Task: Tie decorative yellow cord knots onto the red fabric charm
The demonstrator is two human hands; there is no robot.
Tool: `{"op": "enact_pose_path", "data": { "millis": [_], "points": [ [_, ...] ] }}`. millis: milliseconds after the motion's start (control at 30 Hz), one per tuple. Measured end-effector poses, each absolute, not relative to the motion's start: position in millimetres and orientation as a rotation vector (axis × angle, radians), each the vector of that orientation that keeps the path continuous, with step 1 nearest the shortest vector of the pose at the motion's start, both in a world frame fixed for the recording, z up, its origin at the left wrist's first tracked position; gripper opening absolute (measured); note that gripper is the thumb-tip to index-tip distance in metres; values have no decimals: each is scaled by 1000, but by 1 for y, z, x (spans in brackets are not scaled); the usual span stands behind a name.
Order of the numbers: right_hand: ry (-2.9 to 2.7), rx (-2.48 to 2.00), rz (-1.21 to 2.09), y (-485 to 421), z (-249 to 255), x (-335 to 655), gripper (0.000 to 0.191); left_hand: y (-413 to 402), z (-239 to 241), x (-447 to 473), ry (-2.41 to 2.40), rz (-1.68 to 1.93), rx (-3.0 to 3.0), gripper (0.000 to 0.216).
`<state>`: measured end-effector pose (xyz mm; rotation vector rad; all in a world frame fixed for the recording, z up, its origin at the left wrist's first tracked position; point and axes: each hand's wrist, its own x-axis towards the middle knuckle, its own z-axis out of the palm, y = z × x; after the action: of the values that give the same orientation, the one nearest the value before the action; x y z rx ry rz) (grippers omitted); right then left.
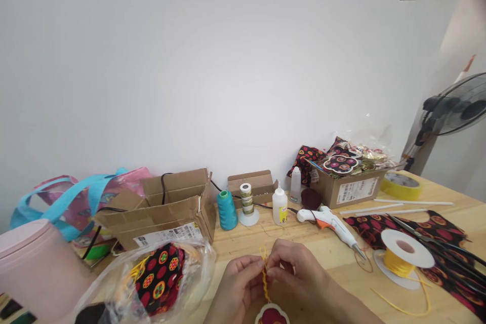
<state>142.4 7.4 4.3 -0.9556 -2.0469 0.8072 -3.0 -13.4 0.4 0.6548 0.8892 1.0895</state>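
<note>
A knotted yellow cord (265, 287) runs between my hands at the bottom middle of the head view. My left hand (243, 279) pinches it from the left, thumb against the fingers. From the other side, my right hand (290, 266) grips the same cord with bent fingers. Short loose ends stick up above the fingertips. Below hangs a flower-shaped pendant (272, 315) with a white rim and dark red middle, partly cut off by the frame's lower edge. A spool of yellow cord (403, 258) lies to the right, its loose tail on the wooden table (322, 293).
Behind my hands stand a glue bottle (280, 206), a teal thread cone (227, 211) and a glue gun (332, 225). Scissors (429, 240) lie on patterned fabric (448, 228) at right. Cardboard boxes (159, 212), a plastic bag (197, 273) and a pink container (41, 273) occupy the left.
</note>
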Motion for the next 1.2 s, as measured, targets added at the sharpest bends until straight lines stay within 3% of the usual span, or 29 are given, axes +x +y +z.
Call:
{"op": "enact_pose_path", "data": {
  "millis": [600, 933, 1200],
  "points": [
    [-1679, -1074, 1160, 10, -2, 138, 6, -19, 18, 4, 874, 1041, 752, 13],
    [-1324, -920, 1495, 7, 1, 129, 15, -19, 19, 5, 851, 1033, 681, 9],
    [-1334, -985, 1428, 12, -4, 131, 17, -18, 11, 3, 898, 1031, 706, 9]
  ]
}}
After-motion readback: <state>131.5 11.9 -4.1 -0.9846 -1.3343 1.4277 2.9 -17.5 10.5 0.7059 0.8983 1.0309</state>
